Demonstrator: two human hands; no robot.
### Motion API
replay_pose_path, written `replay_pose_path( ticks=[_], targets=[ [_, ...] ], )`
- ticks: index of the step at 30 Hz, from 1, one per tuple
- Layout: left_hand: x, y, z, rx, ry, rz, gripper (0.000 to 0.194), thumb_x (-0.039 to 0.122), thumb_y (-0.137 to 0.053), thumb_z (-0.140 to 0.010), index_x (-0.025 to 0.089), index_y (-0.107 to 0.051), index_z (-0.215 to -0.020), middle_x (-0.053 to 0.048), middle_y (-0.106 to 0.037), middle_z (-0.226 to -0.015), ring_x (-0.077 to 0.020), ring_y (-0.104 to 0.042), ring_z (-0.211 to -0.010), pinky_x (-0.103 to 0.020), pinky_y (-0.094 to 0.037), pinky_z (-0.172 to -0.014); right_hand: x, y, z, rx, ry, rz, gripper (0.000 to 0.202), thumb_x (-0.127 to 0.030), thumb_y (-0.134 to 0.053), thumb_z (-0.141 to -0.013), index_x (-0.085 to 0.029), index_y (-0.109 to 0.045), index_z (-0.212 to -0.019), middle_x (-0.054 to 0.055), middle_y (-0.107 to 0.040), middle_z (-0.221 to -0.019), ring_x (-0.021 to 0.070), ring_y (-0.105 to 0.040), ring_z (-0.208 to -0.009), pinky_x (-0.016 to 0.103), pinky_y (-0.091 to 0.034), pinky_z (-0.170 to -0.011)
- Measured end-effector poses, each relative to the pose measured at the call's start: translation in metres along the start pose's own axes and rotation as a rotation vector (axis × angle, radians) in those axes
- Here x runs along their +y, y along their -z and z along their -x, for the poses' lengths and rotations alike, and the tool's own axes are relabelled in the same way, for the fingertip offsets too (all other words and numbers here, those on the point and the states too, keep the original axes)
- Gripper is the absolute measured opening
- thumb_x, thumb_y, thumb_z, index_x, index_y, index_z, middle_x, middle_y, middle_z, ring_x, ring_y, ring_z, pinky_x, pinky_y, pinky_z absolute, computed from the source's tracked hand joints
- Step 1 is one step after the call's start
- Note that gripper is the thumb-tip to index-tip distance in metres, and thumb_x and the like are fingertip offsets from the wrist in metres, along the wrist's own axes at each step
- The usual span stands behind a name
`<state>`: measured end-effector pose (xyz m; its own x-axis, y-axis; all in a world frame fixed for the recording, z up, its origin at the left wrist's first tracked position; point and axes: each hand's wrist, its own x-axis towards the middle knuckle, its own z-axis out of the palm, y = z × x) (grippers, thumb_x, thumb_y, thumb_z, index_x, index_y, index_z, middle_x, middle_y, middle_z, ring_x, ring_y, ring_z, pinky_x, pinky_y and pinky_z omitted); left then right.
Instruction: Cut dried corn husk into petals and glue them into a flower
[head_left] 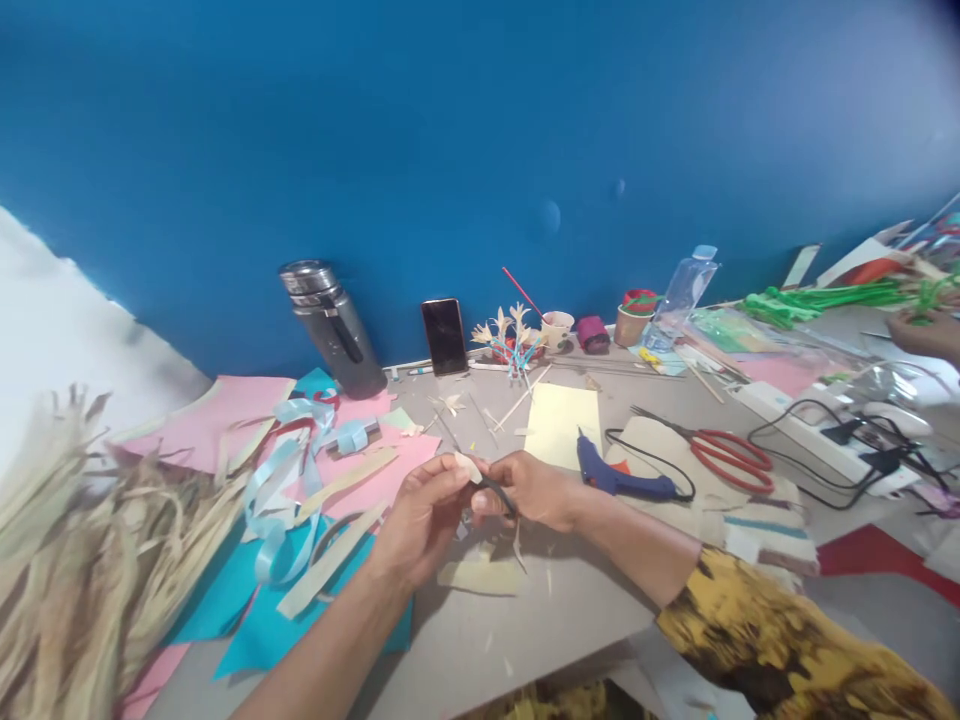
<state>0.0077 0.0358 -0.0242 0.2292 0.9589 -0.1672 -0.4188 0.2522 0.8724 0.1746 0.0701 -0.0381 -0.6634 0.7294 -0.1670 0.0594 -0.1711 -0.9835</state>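
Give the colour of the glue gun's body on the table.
Blue; the glue gun shows best in the head view.

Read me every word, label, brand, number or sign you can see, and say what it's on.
No text can be read here.
Dark flask: small marks, too blurred to read.
Paper cup: faint print, too small to read.
Phone: dark screen, no lettering visible.
Pale piece in the left hand: no lettering visible.
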Motion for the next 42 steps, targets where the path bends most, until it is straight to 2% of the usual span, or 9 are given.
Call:
replay_pose_path(
  ticks=[4, 11, 16, 22, 25, 31, 36, 38, 42],
  targets=[
    [-0.002, -0.001, -0.002, 0.042, -0.035, 0.019, 0.017, 0.029, -0.078, -0.070, 0.014, -0.069, -0.071, -0.004, -0.066, -0.067, -0.0146, -0.059, -0.059, -0.026, -0.043, -0.053, 0.007, 0.004, -0.006, -0.044, -0.016, -0.156, 0.063, -0.068, -0.085, -0.053, -0.010, -0.071, -0.077, 0.004, -0.066, -0.071, 0.0080, -0.049, -0.057, 0.019, -0.041, -0.051],
    [-0.004, -0.005, -0.003, -0.023, -0.075, 0.084, 0.016, 0.026, -0.077, -0.072, 0.015, -0.067, -0.066, -0.005, -0.069, -0.080, -0.0162, -0.061, -0.071, -0.031, -0.050, -0.072, 0.002, 0.006, -0.011, 0.111, -0.046, -0.186, 0.054, -0.055, -0.091, -0.051, -0.013, -0.069, -0.077, -0.002, -0.061, -0.062, 0.0088, -0.052, -0.055, 0.016, -0.034, -0.040],
    [-0.001, -0.004, -0.001, -0.067, -0.009, 0.098, 0.019, 0.031, -0.074, -0.074, 0.013, -0.072, -0.079, -0.007, -0.068, -0.074, -0.0180, -0.060, -0.067, -0.032, -0.050, -0.068, -0.008, 0.001, -0.004, 0.106, -0.073, -0.132, 0.048, -0.045, -0.095, -0.046, -0.013, -0.067, -0.069, -0.002, -0.062, -0.059, 0.0083, -0.053, -0.052, 0.017, -0.039, -0.040],
    [0.000, -0.008, 0.004, -0.141, 0.028, 0.139, 0.016, 0.029, -0.071, -0.074, 0.014, -0.072, -0.079, -0.003, -0.061, -0.062, -0.0164, -0.055, -0.059, -0.033, -0.050, -0.063, -0.006, -0.001, 0.007, 0.025, -0.050, -0.225, 0.051, -0.047, -0.095, -0.046, -0.012, -0.068, -0.072, 0.001, -0.068, -0.069, 0.0078, -0.057, -0.055, 0.017, -0.043, -0.045],
    [-0.002, -0.010, 0.005, -0.113, 0.043, 0.128, 0.017, 0.027, -0.071, -0.072, 0.012, -0.073, -0.080, -0.005, -0.064, -0.066, -0.0163, -0.056, -0.059, -0.032, -0.050, -0.060, -0.004, -0.004, 0.012, 0.028, -0.037, -0.206, 0.053, -0.051, -0.093, -0.049, -0.012, -0.068, -0.075, 0.001, -0.068, -0.070, 0.0071, -0.056, -0.055, 0.016, -0.041, -0.044],
    [0.001, -0.014, 0.008, -0.084, 0.080, 0.117, 0.015, 0.026, -0.068, -0.071, 0.012, -0.073, -0.075, -0.005, -0.062, -0.059, -0.0165, -0.057, -0.056, -0.031, -0.050, -0.056, 0.002, -0.017, 0.019, 0.241, 0.029, -0.051, 0.050, -0.054, -0.090, -0.056, -0.014, -0.068, -0.074, -0.002, -0.065, -0.064, 0.0059, -0.052, -0.047, 0.016, -0.039, -0.041],
    [0.011, -0.019, 0.015, 0.068, 0.049, 0.142, 0.008, 0.022, -0.071, -0.064, 0.014, -0.068, -0.064, -0.005, -0.069, -0.066, -0.0163, -0.059, -0.057, -0.029, -0.050, -0.053, 0.003, -0.029, 0.027, 0.110, 0.101, -0.260, 0.054, -0.058, -0.088, -0.056, -0.013, -0.070, -0.081, 0.002, -0.067, -0.073, 0.0087, -0.059, -0.058, 0.021, -0.051, -0.057],
    [0.014, -0.021, 0.018, 0.084, 0.037, 0.135, 0.009, 0.022, -0.073, -0.063, 0.015, -0.067, -0.063, -0.005, -0.071, -0.072, -0.0178, -0.063, -0.063, -0.030, -0.052, -0.056, 0.002, -0.035, 0.033, 0.131, 0.143, -0.267, 0.052, -0.056, -0.088, -0.057, -0.012, -0.071, -0.079, 0.001, -0.065, -0.070, 0.0088, -0.057, -0.058, 0.022, -0.050, -0.057],
    [0.019, -0.013, 0.025, 0.049, 0.004, -0.005, 0.014, 0.022, -0.079, -0.061, 0.015, -0.067, -0.063, -0.007, -0.073, -0.087, -0.0203, -0.066, -0.079, -0.031, -0.054, -0.068, -0.002, -0.037, 0.048, 0.335, 0.115, 0.097, 0.040, -0.050, -0.075, -0.078, -0.012, -0.072, -0.090, 0.001, -0.066, -0.071, 0.0088, -0.054, -0.056, 0.020, -0.044, -0.054]
  ],
)
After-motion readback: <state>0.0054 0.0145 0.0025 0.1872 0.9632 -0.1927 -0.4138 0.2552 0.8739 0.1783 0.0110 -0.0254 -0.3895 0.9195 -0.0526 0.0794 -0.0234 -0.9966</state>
